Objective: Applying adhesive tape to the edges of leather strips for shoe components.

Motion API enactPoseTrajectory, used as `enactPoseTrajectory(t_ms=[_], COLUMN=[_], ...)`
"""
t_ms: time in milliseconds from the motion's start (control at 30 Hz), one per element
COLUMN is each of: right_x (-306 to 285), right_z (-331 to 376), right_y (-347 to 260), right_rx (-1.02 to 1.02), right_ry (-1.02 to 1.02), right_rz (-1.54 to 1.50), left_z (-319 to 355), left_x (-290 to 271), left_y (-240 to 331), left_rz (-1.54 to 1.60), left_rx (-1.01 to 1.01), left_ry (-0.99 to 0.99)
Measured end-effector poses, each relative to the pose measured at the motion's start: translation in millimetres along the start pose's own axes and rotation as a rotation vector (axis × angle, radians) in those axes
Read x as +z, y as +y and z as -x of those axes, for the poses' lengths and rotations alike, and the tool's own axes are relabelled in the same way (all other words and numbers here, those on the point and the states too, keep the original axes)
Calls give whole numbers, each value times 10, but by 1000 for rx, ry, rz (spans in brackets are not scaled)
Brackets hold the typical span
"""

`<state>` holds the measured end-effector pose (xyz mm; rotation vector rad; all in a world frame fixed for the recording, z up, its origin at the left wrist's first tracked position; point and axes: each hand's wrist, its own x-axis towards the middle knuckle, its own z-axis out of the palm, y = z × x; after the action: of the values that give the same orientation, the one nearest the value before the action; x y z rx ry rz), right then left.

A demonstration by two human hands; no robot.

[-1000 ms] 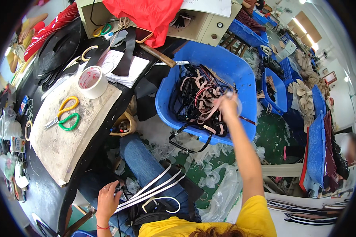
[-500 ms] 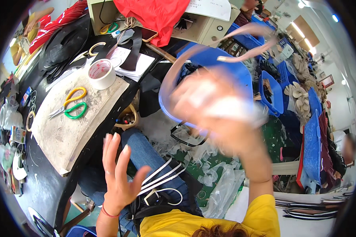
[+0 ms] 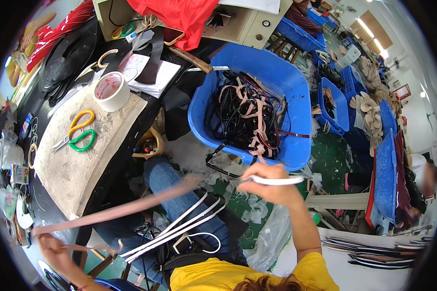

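In the head view, a pink strap (image 3: 116, 207) is out of the blue tub (image 3: 296, 109) and spans the lower left of the frame, while a tangle of straps (image 3: 240, 116) lies in the tub at upper centre, so only a small part appears separated and most is left. The pink strap's long axis slants up rightward from the left hand (image 3: 58, 257), its blurred end pointing toward the right hand (image 3: 272, 183). The right is clenched around a white strip (image 3: 284, 181); the left touches the pink strap's fold, but blur hides whether it grips.
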<state>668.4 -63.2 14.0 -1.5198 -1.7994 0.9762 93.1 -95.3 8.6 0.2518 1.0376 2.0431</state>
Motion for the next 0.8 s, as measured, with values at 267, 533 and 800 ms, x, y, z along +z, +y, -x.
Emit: enactPoseTrajectory(t_ms=[267, 533, 800], right_x=[231, -500, -850], right_z=[-104, -515, -950], right_y=[590, 503, 208], right_rx=[333, 81, -372], right_ry=[53, 927, 697], right_rz=[-300, 67, 822], left_z=[778, 1342, 1565], left_x=[566, 1494, 1632], left_y=[-43, -1131, -1584], left_rz=[-1270, -1530, -1589], left_rx=[98, 62, 148], left_ry=[-254, -1280, -1559])
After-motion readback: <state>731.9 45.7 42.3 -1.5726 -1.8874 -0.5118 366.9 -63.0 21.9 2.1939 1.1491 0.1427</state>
